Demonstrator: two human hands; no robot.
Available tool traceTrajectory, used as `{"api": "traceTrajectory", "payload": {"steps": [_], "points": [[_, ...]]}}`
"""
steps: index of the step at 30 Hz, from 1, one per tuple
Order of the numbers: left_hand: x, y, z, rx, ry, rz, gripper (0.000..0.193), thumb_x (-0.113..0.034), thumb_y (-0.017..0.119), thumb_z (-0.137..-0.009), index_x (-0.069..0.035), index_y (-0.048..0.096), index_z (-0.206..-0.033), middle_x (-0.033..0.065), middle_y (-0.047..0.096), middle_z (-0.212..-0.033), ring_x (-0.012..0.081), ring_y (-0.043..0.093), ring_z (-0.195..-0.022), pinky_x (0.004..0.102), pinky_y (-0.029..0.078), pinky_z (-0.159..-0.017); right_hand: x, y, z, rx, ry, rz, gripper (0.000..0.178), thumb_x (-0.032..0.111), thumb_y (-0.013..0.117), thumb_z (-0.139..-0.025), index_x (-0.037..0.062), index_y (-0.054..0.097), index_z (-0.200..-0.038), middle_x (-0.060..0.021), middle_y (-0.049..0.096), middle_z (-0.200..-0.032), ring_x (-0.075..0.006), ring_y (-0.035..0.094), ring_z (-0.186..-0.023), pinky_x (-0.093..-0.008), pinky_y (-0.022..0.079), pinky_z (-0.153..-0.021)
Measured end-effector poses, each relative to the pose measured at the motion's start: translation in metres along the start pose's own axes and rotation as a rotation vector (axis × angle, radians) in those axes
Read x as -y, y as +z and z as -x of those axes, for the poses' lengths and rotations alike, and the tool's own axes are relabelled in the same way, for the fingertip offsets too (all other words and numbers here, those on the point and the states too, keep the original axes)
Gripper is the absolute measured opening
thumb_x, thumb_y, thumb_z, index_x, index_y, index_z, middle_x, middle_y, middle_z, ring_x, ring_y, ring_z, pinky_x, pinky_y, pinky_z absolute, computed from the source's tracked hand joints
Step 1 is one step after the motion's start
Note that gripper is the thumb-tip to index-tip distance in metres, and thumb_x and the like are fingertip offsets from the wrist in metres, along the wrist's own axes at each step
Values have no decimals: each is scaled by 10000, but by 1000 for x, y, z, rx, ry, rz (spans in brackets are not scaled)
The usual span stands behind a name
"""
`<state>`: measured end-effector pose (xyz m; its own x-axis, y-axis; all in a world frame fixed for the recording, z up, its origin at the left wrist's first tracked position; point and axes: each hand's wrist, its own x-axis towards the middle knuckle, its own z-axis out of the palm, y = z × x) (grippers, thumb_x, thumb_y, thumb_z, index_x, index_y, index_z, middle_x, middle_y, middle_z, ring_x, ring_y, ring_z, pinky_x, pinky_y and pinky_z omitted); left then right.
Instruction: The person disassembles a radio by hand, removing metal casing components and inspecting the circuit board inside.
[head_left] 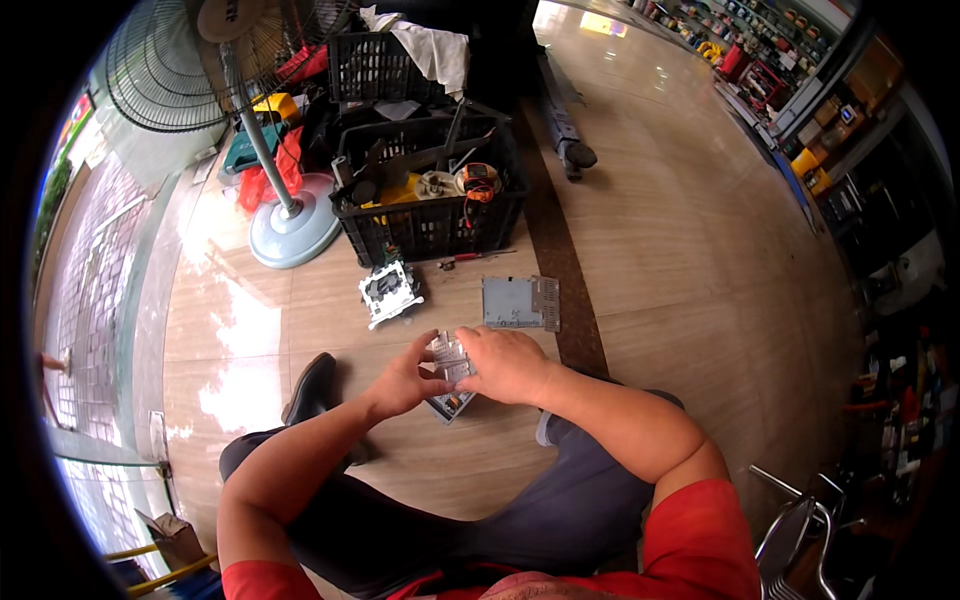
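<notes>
Between my legs, my left hand (405, 376) and my right hand (503, 366) hold a silver slotted metal part (452, 357) from both sides, fingers and thumbs curled round its edges. Right below it is a small grey metal housing (452, 408), with some inner parts showing at its near end. Whether the part touches the housing I cannot tell. Beyond my right hand a flat grey metal cover (512, 303) with a perforated edge lies on the floor. A white frame-like mechanism (389, 292) lies beyond my left hand.
A black plastic crate (430, 235) full of tools stands ahead, a red-handled screwdriver (465, 259) in front of it. To its left is a standing fan (290, 225). My black shoe (312, 387) is left of my hands. A metal-legged chair (800, 530) stands at lower right.
</notes>
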<state>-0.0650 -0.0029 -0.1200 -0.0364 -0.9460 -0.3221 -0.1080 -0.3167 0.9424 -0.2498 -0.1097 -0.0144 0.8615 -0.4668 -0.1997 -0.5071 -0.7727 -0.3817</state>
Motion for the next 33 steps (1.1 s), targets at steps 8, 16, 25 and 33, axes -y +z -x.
{"api": "traceTrajectory", "payload": {"steps": [8, 16, 25, 33], "points": [[-4, 1, 2, -21, -37, -84, 1014, -198, 837, -797, -60, 180, -1556, 284, 524, -1345, 299, 665, -1068, 391, 569, -841, 1, 0, -1, 45, 12, -12, 568, 318, 796, -785, 27, 507, -1179, -185, 649, -1087, -364, 642, -1049, -448, 519, -876], [-5, 2, 3, -35, -25, -120, 1030, -229, 844, -792, -63, 174, -1558, 277, 555, -1280, 296, 684, -1016, 384, 577, -814, 1, 2, 1, 34, -13, -8, 554, 323, 791, -789, 40, 499, -1165, -180, 646, -1061, -372, 641, -1036, -448, 519, -874], [-11, 2, 5, -39, -58, -174, 1062, -242, 870, -748, -57, 200, -1551, 246, 601, -1170, 275, 688, -965, 372, 557, -837, 1, 3, 1, 62, -20, -17, 558, 319, 794, -785, 39, 497, -1167, -181, 635, -1093, -369, 631, -1059, -450, 512, -892], [-10, 1, 4, -18, -51, -136, 1013, -204, 872, -728, -38, 265, -1522, 240, 621, -1132, 288, 679, -975, 375, 549, -844, 1, 4, 0, 100, -10, -17, 563, 314, 791, -789, 31, 499, -1178, -177, 627, -1146, -362, 621, -1088, -449, 509, -905]]}}
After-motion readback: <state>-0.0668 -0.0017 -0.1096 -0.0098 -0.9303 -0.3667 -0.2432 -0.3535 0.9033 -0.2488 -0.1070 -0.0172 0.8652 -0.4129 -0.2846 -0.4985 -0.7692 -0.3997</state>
